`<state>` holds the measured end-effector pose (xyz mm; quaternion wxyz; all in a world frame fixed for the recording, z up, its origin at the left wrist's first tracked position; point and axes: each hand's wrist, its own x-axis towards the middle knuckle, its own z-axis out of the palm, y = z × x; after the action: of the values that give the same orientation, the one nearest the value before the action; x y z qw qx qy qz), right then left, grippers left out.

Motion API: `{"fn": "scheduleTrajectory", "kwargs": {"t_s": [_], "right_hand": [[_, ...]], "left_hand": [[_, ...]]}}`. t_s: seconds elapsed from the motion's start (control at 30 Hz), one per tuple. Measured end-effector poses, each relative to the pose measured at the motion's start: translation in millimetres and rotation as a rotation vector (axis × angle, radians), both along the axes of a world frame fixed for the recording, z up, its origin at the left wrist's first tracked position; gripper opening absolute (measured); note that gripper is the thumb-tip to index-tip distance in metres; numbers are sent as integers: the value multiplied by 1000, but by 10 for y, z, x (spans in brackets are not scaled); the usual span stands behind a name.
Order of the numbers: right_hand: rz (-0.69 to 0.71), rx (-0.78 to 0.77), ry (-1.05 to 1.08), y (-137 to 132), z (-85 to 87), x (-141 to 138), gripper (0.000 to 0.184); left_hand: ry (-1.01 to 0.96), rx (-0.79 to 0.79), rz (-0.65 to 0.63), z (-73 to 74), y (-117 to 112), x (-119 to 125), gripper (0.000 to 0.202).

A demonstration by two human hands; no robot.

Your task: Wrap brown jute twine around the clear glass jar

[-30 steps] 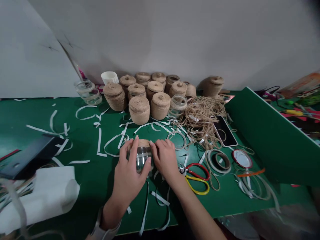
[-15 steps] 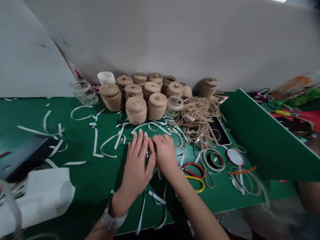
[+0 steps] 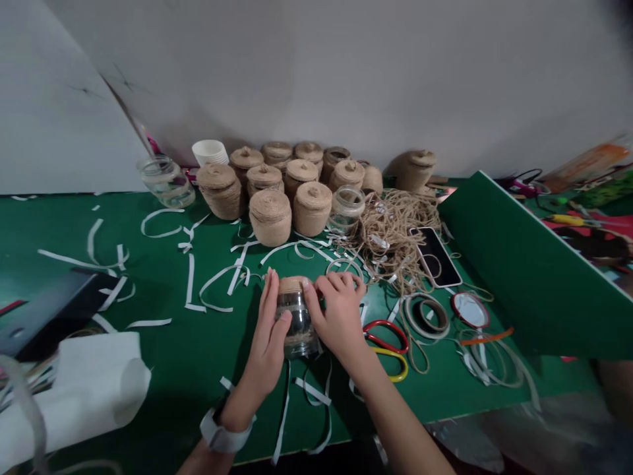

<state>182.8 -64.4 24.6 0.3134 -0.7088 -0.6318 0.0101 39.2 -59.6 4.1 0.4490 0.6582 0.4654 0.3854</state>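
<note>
Between my hands a glass jar [image 3: 298,324] stands near the table's front, with a tan twine band [image 3: 293,285] around its far or upper end. My left hand [image 3: 270,333] presses along the jar's left side, its thumb on the glass and its fingers stretched up. On the other side my right hand [image 3: 336,310] has its thumb against the jar near the band and its fingers curled. Whether those fingers also pinch a twine end is hidden. To the right of the jar lie scissors [image 3: 390,351] with one red and one yellow handle.
Twine-covered jars [image 3: 270,218] stand along the wall, beside a bare glass jar [image 3: 346,208]. A tangled twine heap [image 3: 395,231], a phone [image 3: 436,257] and tape rolls [image 3: 427,315] lie right. A green board [image 3: 524,277] leans there. White strips [image 3: 189,284] litter the green table.
The jar, mostly covered by my hands before, now shows its glass side and twine band. My right hand has shifted slightly right, and my left fingers have moved to the jar's side.
</note>
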Motion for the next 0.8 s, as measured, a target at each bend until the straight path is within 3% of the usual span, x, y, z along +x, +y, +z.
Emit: {"fn": "scheduleTrajectory", "kwargs": {"t_s": [0.3,0.43,0.63,0.8], "right_hand": [[73,4,-13,-75,62,61,28],[37,-16,-37,-48,45,63,29],[45,-17,-52,40,45,38,30],[78,-48,-59,67,108,-40,28]], "left_hand": [[110,41,-59,2,25,-35,52],[126,61,-59,-3,15,-50,50],[182,94,-85,133,96,-153,47],[140,95,86,307,419,48,46]]}}
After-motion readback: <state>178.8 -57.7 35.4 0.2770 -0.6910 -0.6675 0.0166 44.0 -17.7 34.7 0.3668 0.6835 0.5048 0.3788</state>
